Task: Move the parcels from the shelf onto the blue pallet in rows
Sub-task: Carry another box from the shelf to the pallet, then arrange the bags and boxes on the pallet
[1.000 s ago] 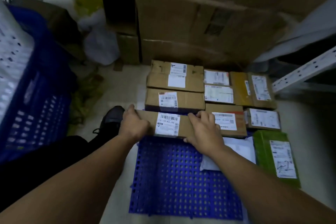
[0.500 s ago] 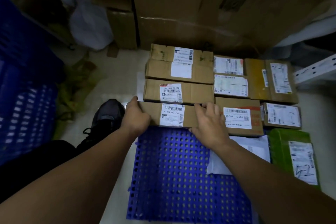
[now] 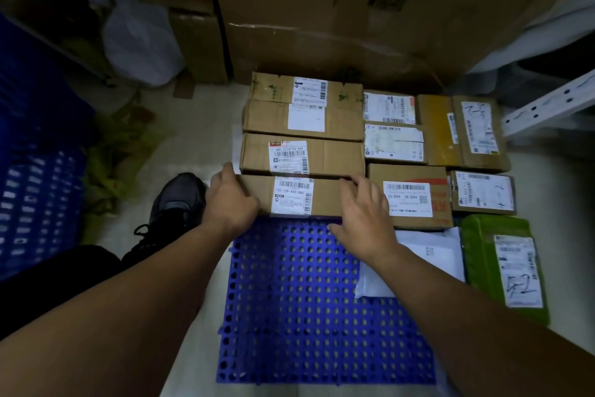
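Observation:
A long brown cardboard parcel with a white barcode label lies on the blue perforated pallet, at the front of the left column. It sits tight against another long box behind it. My left hand grips its left end, thumb at the far corner. My right hand holds its right end, fingers spread over the top and thumb at the near side. To the right lie a labelled box marked J6-S04, a white mailer and a green parcel.
Large cartons stand behind the pallet. A blue crate is at the left, with a white plastic bag beyond it. My dark shoe rests beside the pallet's left edge. A white shelf upright crosses the right.
The view has shifted forward and down over the pallet. Both hands stay on the ends of the long parcel, which lies against the box behind it.

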